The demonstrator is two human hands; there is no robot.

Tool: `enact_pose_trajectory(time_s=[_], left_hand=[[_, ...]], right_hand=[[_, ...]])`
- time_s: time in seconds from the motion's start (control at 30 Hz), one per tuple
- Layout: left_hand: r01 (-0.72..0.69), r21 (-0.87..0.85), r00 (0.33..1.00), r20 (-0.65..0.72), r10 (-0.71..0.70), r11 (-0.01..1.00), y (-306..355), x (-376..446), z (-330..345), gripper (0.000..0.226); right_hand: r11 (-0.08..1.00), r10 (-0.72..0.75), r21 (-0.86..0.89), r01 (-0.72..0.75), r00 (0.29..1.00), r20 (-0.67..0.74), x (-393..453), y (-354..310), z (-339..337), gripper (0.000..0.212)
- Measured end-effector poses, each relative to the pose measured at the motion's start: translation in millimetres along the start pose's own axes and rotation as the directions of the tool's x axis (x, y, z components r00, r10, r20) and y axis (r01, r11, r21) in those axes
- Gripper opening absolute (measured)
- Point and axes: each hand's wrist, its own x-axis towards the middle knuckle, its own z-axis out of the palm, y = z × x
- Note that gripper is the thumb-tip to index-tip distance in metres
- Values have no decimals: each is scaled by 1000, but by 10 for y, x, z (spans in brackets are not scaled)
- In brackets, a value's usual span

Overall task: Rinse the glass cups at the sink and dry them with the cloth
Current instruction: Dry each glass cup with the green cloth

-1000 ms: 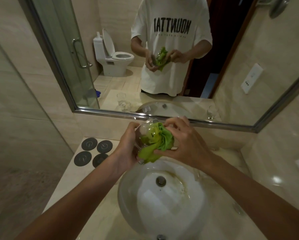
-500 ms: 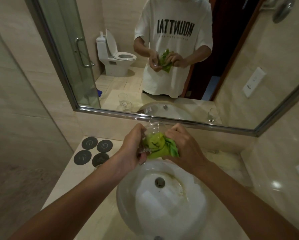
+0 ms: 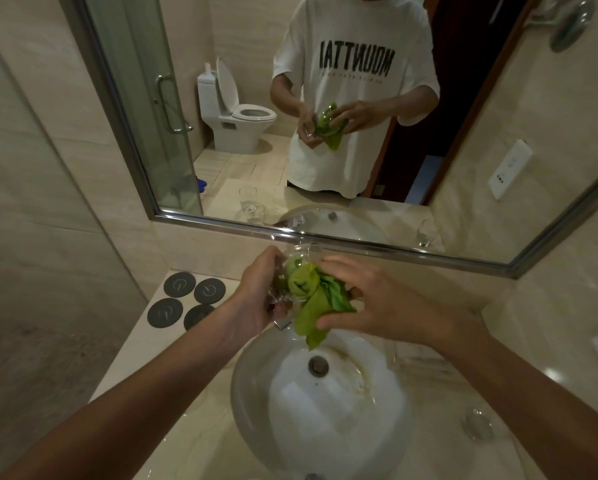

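The left hand grips a glass cup, apparently tilted, while the right hand pinches the green cloth stuffed inside.

Left hand grips, right hand pinches, both forearms extended forward.

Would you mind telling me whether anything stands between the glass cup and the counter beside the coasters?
Nothing visible does: the glass cup, held in the left hand, has bare counter below the coasters.
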Motion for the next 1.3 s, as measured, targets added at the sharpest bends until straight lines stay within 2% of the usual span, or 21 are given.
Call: enact_pose_trajectory(time_s=[0.1,0.17,0.23,0.33,0.43,0.5,0.6,0.7,0.77,0.83,0.87,0.9,0.93,0.97,1.0,1.03,1.07,1.1,1.17,1.23,1.3], left_hand=[[-25,-13,1000,-10,25,1000,-4,-32,60,17],[-82,15,995,-54,83,997,17,-57,98,20],[-158,71,983,-84,164,985,38,-80,134,23],[-247,86,957,-133,257,965,36,-82,170,26],[-381,118,897,-194,398,917,-8,-24,184,24],[-511,194,808,-225,545,837,-58,23,165,25],[-711,327,598,-187,780,623,-125,53,129,25],[-862,380,358,-13,934,336,-170,76,69,19],[-899,419,197,123,973,129,-185,145,3,25],[-903,430,102,242,965,-12,-175,203,-64,31],[-911,411,104,283,953,-22,-164,208,-86,32],[-926,376,152,311,938,25,-158,224,-104,32],[-934,326,258,323,911,149,-139,206,-97,32],[-901,264,420,329,846,344,-116,198,-97,33],[-791,192,609,341,716,581,-66,161,-96,38],[-593,123,769,380,514,796,-7,129,-106,47],[-367,84,842,454,292,926,35,118,-137,55],[-196,94,847,518,120,976,60,103,-174,59],[-88,146,838,546,-6,985,74,98,-222,54],[-139,134,857,512,51,981,40,122,-234,45],[-356,134,828,503,247,925,-19,133,-243,35]], right_hand=[[977,-168,-166,131,958,-233,52,150,133,65],[950,-222,-285,126,915,-337,75,218,222,64],[953,-231,-280,117,878,-419,92,268,290,60],[996,-89,-32,84,869,-487,129,304,384,26],[943,120,331,28,901,-417,164,269,431,27],[863,185,504,12,922,-339,174,207,432,31],[759,215,651,-15,949,-229,173,117,350,27],[702,218,711,-39,962,-163,160,111,256,20],[694,224,719,-49,963,-150,152,126,209,19],[707,216,705,-49,965,-149,142,131,181,20],[717,214,696,-46,964,-156,136,136,174,20],[727,215,685,-39,961,-173,129,144,168,20],[737,216,675,-29,957,-195,126,151,162,20],[748,219,663,-21,951,-217,122,163,158,20],[760,217,650,-13,948,-234,119,181,162,21],[769,213,639,-7,946,-246,112,201,171,21],[774,210,633,-4,945,-251,105,212,181,22],[775,208,632,-4,946,-249,95,212,187,23],[771,199,637,-6,952,-232,74,210,195,23],[772,193,635,-14,958,-213,54,201,177,23],[767,198,640,-39,964,-179,43,182,116,20]])
